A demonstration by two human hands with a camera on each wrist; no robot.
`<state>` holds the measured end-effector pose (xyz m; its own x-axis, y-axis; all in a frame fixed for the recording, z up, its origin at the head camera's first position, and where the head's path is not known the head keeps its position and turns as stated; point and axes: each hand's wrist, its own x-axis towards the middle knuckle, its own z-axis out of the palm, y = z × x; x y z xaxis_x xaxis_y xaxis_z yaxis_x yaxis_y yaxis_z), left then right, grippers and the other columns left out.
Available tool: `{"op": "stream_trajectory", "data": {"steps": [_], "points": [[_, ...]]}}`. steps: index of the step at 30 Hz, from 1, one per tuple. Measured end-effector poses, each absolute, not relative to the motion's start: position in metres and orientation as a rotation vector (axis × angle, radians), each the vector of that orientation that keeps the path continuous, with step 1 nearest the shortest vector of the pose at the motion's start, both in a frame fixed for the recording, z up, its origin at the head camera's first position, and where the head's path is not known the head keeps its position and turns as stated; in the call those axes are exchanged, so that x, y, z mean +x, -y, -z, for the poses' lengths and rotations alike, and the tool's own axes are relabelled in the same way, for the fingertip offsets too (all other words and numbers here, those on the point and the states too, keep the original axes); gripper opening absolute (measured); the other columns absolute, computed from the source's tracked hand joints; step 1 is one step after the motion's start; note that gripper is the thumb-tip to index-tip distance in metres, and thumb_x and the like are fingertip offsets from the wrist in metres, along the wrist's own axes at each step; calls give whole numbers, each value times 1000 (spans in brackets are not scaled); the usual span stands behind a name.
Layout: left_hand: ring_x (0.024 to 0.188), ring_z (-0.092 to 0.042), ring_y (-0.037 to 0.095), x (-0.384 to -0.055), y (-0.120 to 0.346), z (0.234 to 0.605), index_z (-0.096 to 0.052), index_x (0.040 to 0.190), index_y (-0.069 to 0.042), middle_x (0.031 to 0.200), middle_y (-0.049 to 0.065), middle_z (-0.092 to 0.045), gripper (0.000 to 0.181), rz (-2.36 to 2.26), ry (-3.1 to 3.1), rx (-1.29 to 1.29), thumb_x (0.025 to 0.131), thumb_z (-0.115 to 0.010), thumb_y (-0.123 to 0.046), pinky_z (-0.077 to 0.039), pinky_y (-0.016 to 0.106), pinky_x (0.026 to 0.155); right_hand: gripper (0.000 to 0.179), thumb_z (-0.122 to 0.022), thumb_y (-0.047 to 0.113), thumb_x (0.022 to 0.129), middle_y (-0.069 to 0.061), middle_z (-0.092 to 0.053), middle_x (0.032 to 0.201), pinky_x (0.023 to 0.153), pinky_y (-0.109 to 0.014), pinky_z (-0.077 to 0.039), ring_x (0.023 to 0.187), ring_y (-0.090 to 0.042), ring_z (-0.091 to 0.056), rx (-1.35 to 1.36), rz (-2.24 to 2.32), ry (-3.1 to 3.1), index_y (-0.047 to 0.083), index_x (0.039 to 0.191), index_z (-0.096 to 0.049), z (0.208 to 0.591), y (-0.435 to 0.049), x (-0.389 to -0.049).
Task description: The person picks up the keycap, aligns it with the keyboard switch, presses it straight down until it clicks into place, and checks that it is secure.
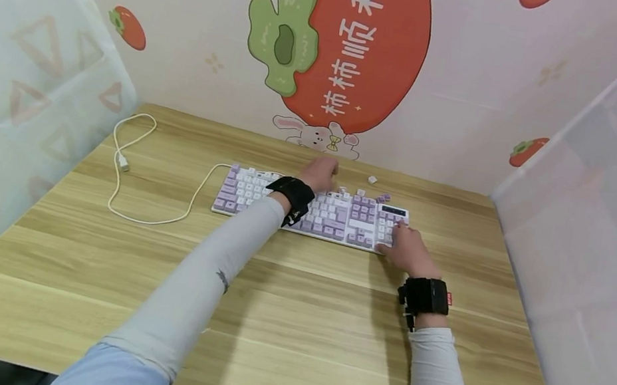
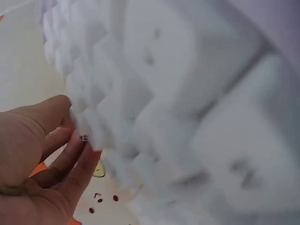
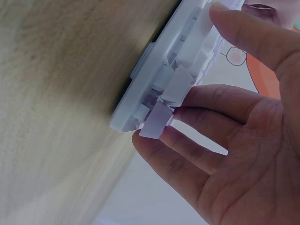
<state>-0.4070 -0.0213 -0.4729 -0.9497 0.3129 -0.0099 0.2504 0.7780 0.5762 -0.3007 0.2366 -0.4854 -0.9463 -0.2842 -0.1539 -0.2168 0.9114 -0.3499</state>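
Observation:
A white and lavender keyboard [image 1: 360, 224] lies across the middle of the wooden table. My left hand [image 1: 319, 174] is over its far edge, with thumb and fingertips bent together. In the left wrist view these fingertips pinch what looks like a small white keycap [image 2: 85, 138], mostly hidden by the fingers and neighbouring keys. My right hand [image 1: 408, 250] touches the keyboard's right end, thumb near its front edge. In the right wrist view its extended fingers rest against a lavender keycap [image 3: 157, 121] and a white keycap [image 3: 178, 86].
Loose keycaps lie behind the keyboard, among them a white keycap [image 1: 372, 180] and a purple keycap [image 1: 384, 198]. A white cable [image 1: 149, 222] loops to the left, ending in a plug [image 1: 122, 162]. Printed curtains stand behind and beside the table [image 1: 311, 327].

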Motion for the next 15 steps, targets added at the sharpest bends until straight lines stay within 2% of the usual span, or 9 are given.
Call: {"op": "stream_trajectory", "data": {"steps": [2, 4, 6, 9, 12, 15], "points": [[98, -50, 27, -409, 26, 471, -64, 123, 8, 117, 16, -60, 34, -974, -2856, 477, 91, -71, -1, -47, 37, 93, 48, -71, 27, 95, -27, -59, 113, 77, -44, -50, 87, -31, -56, -389, 491, -2873, -13, 117, -56, 486, -237, -301], [101, -54, 29, -410, 32, 467, -66, 124, 8, 122, 21, -64, 35, -1053, -2855, 531, 90, -68, 3, -49, 40, 94, 46, -71, 27, 95, -27, -59, 111, 75, -42, -49, 85, -30, -55, -398, 481, -2880, -13, 114, -56, 486, -237, -301], [99, -57, 31, -410, 38, 464, -70, 120, 8, 119, 23, -67, 31, -1165, -2859, 602, 89, -65, 6, -51, 40, 91, 44, -71, 27, 95, -25, -59, 108, 74, -41, -48, 83, -29, -54, -407, 475, -2886, -12, 111, -57, 485, -237, -301], [96, -63, 31, -405, 49, 458, -75, 109, 8, 111, 24, -70, 23, -1326, -2879, 720, 89, -65, 6, -54, 37, 87, 40, -71, 26, 95, -23, -58, 105, 72, -40, -48, 82, -29, -53, -409, 475, -2888, -10, 106, -58, 485, -236, -300], [100, -68, 30, -398, 59, 456, -78, 102, 6, 110, 21, -71, 16, -1528, -2860, 803, 89, -69, 4, -57, 34, 90, 40, -71, 26, 95, -23, -58, 104, 71, -40, -48, 81, -29, -53, -403, 485, -2886, -10, 106, -58, 485, -236, -301], [105, -68, 29, -390, 66, 458, -78, 100, 6, 112, 21, -72, 14, -1767, -2730, 845, 88, -72, 4, -57, 33, 93, 41, -70, 26, 96, -26, -58, 106, 71, -40, -48, 81, -29, -54, -407, 486, -2882, -11, 107, -57, 485, -236, -300]]}}
